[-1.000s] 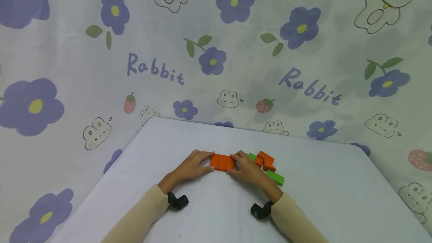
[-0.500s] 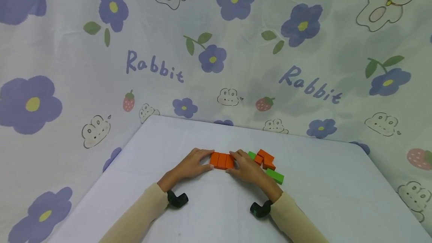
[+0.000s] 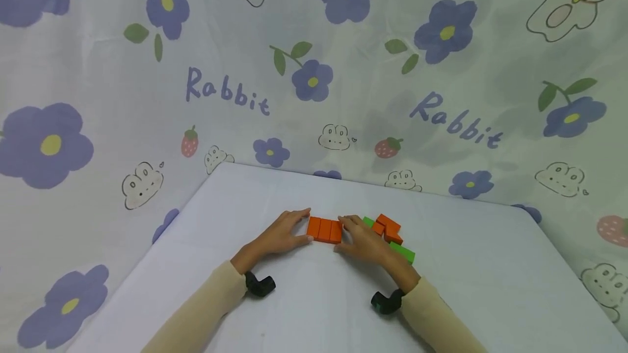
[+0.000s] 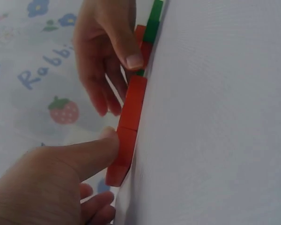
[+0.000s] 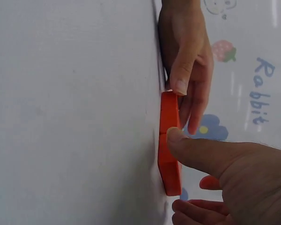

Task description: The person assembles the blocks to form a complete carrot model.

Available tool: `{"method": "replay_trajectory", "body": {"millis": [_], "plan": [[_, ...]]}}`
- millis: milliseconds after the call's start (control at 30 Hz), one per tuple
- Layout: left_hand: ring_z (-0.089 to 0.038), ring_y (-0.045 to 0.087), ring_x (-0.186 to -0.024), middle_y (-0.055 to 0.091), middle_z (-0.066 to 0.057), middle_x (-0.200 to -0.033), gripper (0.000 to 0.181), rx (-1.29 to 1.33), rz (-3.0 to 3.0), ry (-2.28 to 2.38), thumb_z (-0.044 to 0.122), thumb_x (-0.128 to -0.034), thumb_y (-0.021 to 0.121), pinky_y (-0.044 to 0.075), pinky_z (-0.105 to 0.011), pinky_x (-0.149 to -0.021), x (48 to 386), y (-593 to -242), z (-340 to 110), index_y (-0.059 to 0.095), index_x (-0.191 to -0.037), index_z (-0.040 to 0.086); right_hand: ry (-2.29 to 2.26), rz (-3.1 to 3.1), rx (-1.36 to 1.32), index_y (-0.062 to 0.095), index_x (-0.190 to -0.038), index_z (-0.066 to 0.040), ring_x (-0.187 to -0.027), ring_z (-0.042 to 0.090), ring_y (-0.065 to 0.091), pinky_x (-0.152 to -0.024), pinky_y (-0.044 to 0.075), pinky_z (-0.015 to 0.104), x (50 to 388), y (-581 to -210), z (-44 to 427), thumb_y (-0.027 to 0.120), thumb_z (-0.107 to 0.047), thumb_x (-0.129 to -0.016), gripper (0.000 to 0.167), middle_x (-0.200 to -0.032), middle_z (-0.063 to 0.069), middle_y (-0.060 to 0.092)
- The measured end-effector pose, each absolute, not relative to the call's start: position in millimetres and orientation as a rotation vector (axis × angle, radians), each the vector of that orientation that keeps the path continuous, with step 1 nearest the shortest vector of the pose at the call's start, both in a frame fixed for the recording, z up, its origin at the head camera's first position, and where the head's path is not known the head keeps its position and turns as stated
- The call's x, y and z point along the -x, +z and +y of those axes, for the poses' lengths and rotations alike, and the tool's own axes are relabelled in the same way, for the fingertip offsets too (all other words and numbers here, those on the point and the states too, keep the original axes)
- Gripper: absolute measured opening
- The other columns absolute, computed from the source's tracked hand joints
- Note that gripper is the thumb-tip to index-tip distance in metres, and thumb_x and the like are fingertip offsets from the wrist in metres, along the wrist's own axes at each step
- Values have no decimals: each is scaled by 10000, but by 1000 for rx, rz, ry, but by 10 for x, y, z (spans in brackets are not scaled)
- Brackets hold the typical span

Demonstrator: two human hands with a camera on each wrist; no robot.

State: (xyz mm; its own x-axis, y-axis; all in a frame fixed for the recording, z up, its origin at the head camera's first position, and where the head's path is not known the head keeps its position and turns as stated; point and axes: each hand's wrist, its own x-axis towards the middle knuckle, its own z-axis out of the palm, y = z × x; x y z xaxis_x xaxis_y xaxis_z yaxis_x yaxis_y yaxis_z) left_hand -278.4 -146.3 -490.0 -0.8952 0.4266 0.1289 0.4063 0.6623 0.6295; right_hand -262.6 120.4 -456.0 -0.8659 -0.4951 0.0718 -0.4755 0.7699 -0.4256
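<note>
Three orange blocks (image 3: 324,230) lie side by side in a row on the white table. At the row's left end is my left hand (image 3: 279,233), its thumb by the front corner and its fingers spread past the back corner. My right hand (image 3: 365,241) is at the right end, thumb near the front and fingers near the back, not curled round the blocks. In the left wrist view the right hand (image 4: 100,51) stands a little apart from the orange row (image 4: 131,110). The right wrist view shows the right thumb in front of the orange row (image 5: 169,112); contact is unclear.
Right of my right hand lie several loose blocks: orange ones (image 3: 389,224), a green block (image 3: 404,253) nearer me, and a green block (image 3: 368,222) partly hidden behind the hand. A patterned cloth (image 3: 314,31) hangs behind the white table (image 3: 235,189).
My fingers have loosened from the row's ends, with the right hand drawn slightly right. The three orange blocks keep their row. The head view has tilted down a little.
</note>
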Motion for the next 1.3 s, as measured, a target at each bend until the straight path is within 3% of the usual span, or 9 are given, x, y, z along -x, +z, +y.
{"method": "replay_trajectory", "body": {"millis": [200,267,367,500,633,800,933,1067,1300], "plan": [[-264,429,-1371,494,-67,-1508,639,-734,2843,1024,355,-943,686,366,-493,-1160,2781,-4849,-1482,462,-1497,129,-702,2918,767,496,-1453,-83,-1244,302,577,-999,531,460,2561,-4338,1417,776,-310,-881,676,-1422,127,539],[-279,432,-1363,501,-83,-1500,600,-772,2851,1012,316,-955,675,369,-501,-1155,2784,-4842,-1498,477,-1484,114,-753,2934,798,568,-1383,-68,-1136,266,612,-955,559,409,2540,-4277,1529,763,-274,-897,563,-1334,111,603],[-290,437,-1356,514,-90,-1487,573,-787,2856,1009,294,-958,671,374,-515,-1147,2773,-4864,-1522,493,-1472,114,-809,2939,809,672,-1207,-42,-930,181,603,-824,571,307,2507,-4238,1689,736,-199,-918,335,-1072,49,674],[-279,435,-1358,517,-71,-1483,575,-751,2845,1024,328,-952,677,377,-521,-1146,2740,-4913,-1534,501,-1467,143,-820,2948,671,710,-1103,-44,-841,119,565,-768,550,286,2471,-4276,1828,711,-123,-926,194,-919,-23,652],[-273,441,-1350,524,-62,-1475,575,-743,2841,1052,347,-948,682,383,-524,-1139,2732,-4928,-1521,509,-1460,152,-732,3008,621,718,-1090,-43,-852,117,587,-800,577,317,2480,-4384,1865,732,-71,-896,196,-944,-3,681],[-263,453,-1331,536,-54,-1463,576,-750,2837,1067,358,-943,688,395,-517,-1128,2737,-4937,-1500,514,-1456,163,-585,3086,791,716,-1049,-50,-895,151,612,-811,588,321,2473,-4480,1844,775,-33,-845,213,-972,40,685],[-264,453,-1331,532,-55,-1466,578,-767,2831,1063,368,-947,682,396,-517,-1124,2751,-4927,-1482,509,-1460,165,-527,3135,843,743,-1073,-55,-979,194,635,-840,595,345,2438,-4496,1836,757,23,-842,245,-1051,72,682],[-278,448,-1341,527,-67,-1470,578,-770,2833,1069,364,-949,679,391,-531,-1127,2771,-4909,-1471,509,-1460,157,-427,3189,887,767,-1092,-84,-962,189,634,-825,600,333,2436,-4492,1836,723,85,-845,302,-1072,73,671],[-270,451,-1338,535,-58,-1462,575,-768,2844,1065,363,-943,690,393,-516,-1129,2800,-4920,-1465,517,-1454,163,-220,3128,876,761,-1141,-146,-925,173,624,-841,598,360,2519,-4415,1838,718,27,-878,318,-1047,58,664]]}}
